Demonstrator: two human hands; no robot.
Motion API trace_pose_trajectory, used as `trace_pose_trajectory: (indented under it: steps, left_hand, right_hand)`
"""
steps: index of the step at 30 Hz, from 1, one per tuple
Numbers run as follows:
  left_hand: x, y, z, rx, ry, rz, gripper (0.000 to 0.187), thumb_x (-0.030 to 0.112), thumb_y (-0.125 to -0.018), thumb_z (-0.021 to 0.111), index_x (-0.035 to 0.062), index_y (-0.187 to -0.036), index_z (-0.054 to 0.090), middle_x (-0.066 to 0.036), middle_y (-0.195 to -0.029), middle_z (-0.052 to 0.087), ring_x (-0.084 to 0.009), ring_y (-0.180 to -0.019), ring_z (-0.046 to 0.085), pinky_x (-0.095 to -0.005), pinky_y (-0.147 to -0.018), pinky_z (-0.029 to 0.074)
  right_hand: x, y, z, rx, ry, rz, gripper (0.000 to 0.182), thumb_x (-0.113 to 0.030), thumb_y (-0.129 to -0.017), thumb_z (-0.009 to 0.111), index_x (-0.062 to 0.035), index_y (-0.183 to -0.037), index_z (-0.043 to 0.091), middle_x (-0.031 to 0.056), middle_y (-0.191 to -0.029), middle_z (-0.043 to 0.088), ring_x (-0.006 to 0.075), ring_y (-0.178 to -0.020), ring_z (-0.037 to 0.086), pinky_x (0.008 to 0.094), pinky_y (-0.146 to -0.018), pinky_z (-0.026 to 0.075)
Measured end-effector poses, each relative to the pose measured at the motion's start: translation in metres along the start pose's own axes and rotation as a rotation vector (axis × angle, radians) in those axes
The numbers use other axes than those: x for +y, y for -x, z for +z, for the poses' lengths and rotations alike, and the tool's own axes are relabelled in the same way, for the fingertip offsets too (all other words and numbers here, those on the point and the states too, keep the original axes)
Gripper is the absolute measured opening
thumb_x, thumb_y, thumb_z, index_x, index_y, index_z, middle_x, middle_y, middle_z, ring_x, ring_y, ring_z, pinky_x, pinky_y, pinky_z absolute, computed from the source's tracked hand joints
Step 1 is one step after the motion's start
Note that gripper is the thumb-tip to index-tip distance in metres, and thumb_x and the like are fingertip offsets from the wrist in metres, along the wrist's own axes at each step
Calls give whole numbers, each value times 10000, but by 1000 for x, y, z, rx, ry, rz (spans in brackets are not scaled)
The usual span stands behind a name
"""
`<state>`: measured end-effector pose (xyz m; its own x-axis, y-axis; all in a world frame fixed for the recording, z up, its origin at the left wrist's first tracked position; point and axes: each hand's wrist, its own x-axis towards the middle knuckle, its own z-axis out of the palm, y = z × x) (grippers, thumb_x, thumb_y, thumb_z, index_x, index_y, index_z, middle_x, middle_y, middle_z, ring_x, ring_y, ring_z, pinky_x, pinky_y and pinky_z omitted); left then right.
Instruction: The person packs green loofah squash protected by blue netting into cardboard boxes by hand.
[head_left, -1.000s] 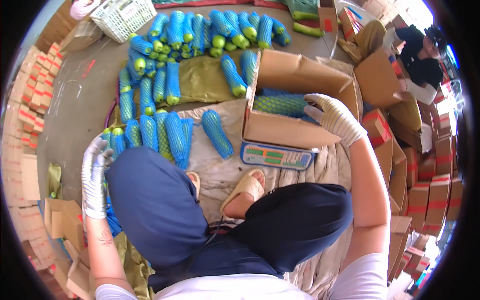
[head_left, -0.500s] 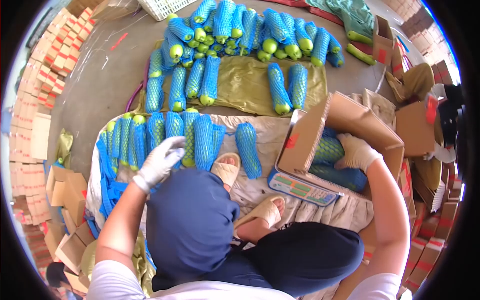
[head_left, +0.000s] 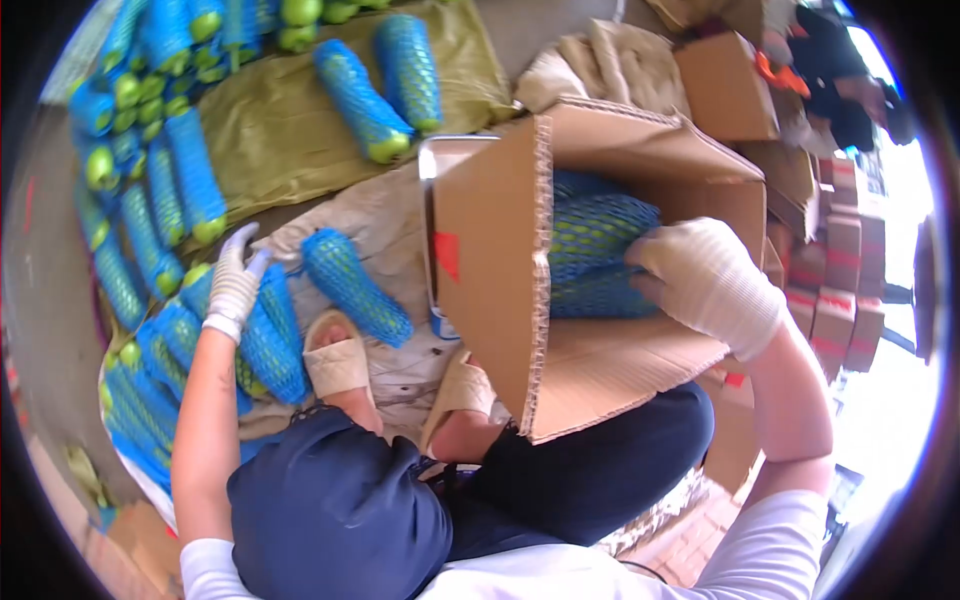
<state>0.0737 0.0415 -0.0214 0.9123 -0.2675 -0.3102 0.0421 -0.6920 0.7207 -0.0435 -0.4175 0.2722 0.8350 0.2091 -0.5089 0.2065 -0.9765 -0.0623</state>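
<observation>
Concrete floor [head_left: 40, 300] carried an olive woven sack [head_left: 290, 110] and a pale cloth [head_left: 390, 220], both strewn with green gourds in blue foam netting [head_left: 190, 170]. Head view: the right hand [head_left: 705, 280], in a cream knit glove, rested with curled fingers on the netted gourds [head_left: 595, 255] packed inside the open brown corrugated cardboard box [head_left: 495, 270]; whether it gripped one could not be told. The left hand [head_left: 235, 285], gloved in white, lay with fingers spread on a netted gourd [head_left: 270, 340] beside the tan sandal [head_left: 335, 365]. Another netted gourd [head_left: 355, 285] lay just beside the box.
</observation>
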Motion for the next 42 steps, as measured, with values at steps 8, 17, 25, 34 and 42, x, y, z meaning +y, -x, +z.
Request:
trace_pose_trajectory:
  steps: [8, 17, 25, 34, 42]
  left_hand:
    - [5, 11, 13, 22, -29, 71, 448, 197, -870, 638, 46, -1278, 532, -175, -1218, 565, -283, -1077, 581, -370, -948, 465]
    - [28, 24, 15, 43, -300, 97, 505, 376, -859, 586, 13, -1210, 587, -223, -1198, 608, -363, -1139, 564, -423, -996, 425]
    - [24, 34, 14, 101, -286, 106, 397, 318, -834, 626, 113, -1174, 610, -175, -1148, 620, -355, -1073, 584, -431, -948, 450]
    - [1, 23, 28, 213, 319, 154, 320, 153, -907, 580, 13, -1195, 591, -104, -1083, 643, -214, -990, 616, -334, -880, 488]
    - [235, 83, -60, -436, 1257, 454, 620, 355, -910, 618, -31, -1358, 433, -194, -1268, 563, -298, -1143, 582, -410, -986, 459]
  right_hand:
    - [36, 0, 45, -543, -94, 304, 746, -377, -667, 784, 28, -1238, 527, 244, -1268, 524, 375, -1148, 543, 414, -981, 443]
    - [18, 18, 37, -164, -322, 226, 778, -290, -583, 845, 11, -1231, 537, 248, -1189, 576, 395, -1122, 545, 415, -979, 437]
    - [-23, 48, -39, 176, -445, 313, 660, -202, -494, 804, -11, -1086, 582, 154, -958, 632, 296, -893, 636, 348, -851, 497]
    - [-18, 138, -99, 637, -885, 482, 876, -381, -533, 816, -5, -1251, 484, 95, -1092, 564, 176, -1038, 555, 292, -911, 442]
    - [-71, 84, -114, 747, -1411, 18, 841, -392, -652, 788, 26, -1303, 458, 113, -1060, 635, 195, -955, 650, 322, -858, 546]
